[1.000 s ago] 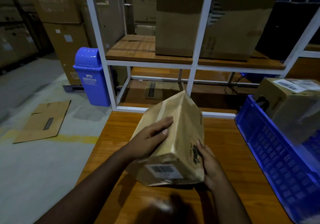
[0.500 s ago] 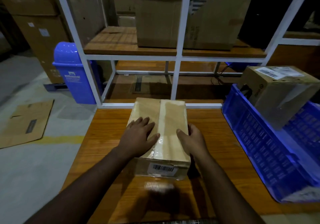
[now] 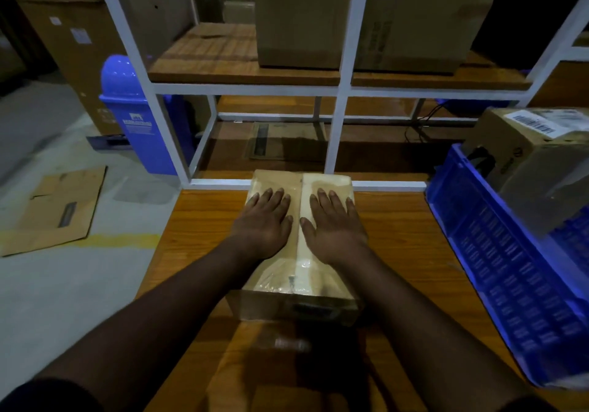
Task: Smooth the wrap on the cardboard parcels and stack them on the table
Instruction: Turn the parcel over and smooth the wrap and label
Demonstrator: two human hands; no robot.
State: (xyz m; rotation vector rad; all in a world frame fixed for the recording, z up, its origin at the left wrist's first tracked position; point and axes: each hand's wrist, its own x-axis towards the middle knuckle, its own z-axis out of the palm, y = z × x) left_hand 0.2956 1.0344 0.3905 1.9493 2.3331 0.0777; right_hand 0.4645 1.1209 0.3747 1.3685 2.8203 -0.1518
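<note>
A: We note one cardboard parcel (image 3: 301, 245) lying flat on the wooden bench (image 3: 404, 242), its long axis running away from us and its far end reaching the white rail at the bench's back edge.

B: Both our hands lie on its top face. The left hand (image 3: 266, 223) is flat, palm down, fingers straight and slightly spread, left of the centre seam. The right hand (image 3: 334, 225) mirrors it on the other side. Neither curls round anything; they press on the wrap.

A: We see clear film over the top, wrinkled and glossy near the front edge. The near end face carries a dark mark, too blurred to read.

B: To the right, a blue crate (image 3: 497, 252) sits on the bench with a labelled box (image 3: 535, 153) tilted inside it, well apart from the parcel.

A: Behind the bench stands a white-framed shelf (image 3: 345, 86) with large cartons (image 3: 299, 16) on its wooden board. On the floor at left we log a blue bin (image 3: 137, 115) and a flattened sheet of cardboard (image 3: 54, 210).
</note>
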